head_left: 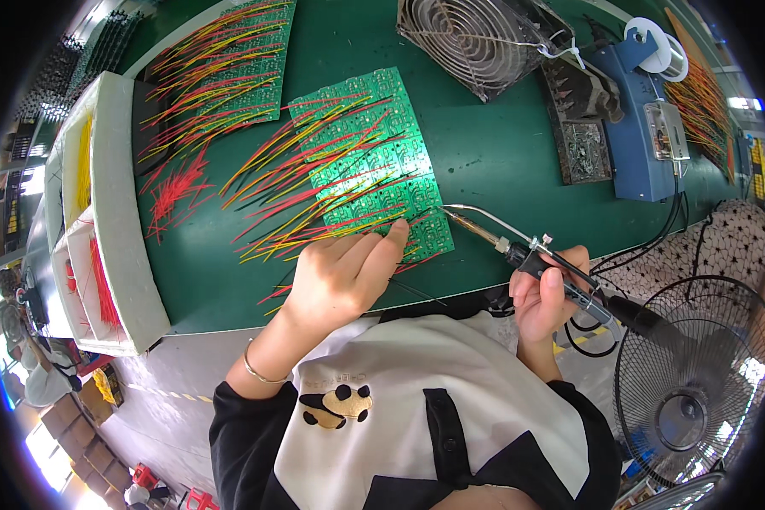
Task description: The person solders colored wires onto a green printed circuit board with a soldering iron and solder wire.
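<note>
Both hands work at the near edge of the green counter (501, 161), seen from the head view. Left hand (340, 276) lies palm down, fingers loosely curled, fingertips pressing red and yellow wires (314, 229) against the near board (374, 161); it pins rather than grips. Right hand (546, 293) is clenched around the black handle of a soldering iron (518, 251), held like a pen, with the tip pointing left toward the board's lower right corner. The tip sits just beside that corner, close to the left fingertips; contact with the board cannot be confirmed.

A second board (238, 59) with wires lies farther back on the left. Loose red wires (174, 187) lie between it and the white trays (123, 221) at the counter's left edge. A metal fan (476, 34), a blue station (646, 136) and a solder spool (659, 47) stand at the back right. A floor fan (697, 374) stands off the counter at the lower right.

Judged step: soldering a wire end to a pad on the near board. The next move calls for a steady left hand on the wire and a precise placement of the tip on the joint, clear of the fingertips.
</note>
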`<state>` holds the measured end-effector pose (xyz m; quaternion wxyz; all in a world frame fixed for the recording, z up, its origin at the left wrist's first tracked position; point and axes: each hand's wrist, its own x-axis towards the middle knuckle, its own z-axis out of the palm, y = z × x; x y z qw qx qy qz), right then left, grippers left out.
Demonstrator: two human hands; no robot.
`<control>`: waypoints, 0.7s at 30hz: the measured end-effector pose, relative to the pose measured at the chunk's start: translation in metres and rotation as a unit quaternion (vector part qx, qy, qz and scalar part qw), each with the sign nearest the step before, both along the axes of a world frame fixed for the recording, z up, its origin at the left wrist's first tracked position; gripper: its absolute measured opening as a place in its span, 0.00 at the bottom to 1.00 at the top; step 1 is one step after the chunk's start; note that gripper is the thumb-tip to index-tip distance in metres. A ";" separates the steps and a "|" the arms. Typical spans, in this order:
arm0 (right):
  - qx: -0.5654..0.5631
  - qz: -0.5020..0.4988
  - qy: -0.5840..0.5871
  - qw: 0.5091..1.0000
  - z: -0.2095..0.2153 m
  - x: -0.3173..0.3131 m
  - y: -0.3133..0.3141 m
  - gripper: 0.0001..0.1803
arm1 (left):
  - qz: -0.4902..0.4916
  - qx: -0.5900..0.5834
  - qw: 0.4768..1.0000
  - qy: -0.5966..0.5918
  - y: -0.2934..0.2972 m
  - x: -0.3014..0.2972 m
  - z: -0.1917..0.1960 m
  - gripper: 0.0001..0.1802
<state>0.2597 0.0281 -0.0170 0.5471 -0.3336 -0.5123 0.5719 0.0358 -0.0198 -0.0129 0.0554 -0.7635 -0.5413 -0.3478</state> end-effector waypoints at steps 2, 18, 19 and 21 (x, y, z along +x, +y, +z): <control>-0.005 0.001 -0.003 1.000 0.001 -0.001 0.000 0.12 | -0.003 -0.004 1.000 -0.003 -0.001 0.000 0.000 0.11; -0.016 -0.009 -0.029 0.999 0.004 -0.008 0.001 0.12 | -0.009 -0.030 0.999 -0.034 0.000 -0.001 0.001 0.11; -0.008 -0.019 -0.046 0.999 0.004 -0.009 0.001 0.12 | -0.009 -0.033 0.999 -0.038 0.000 -0.001 0.001 0.10; -0.008 -0.019 -0.049 0.999 0.006 -0.009 0.001 0.12 | -0.006 -0.034 0.999 -0.039 0.000 -0.001 0.003 0.10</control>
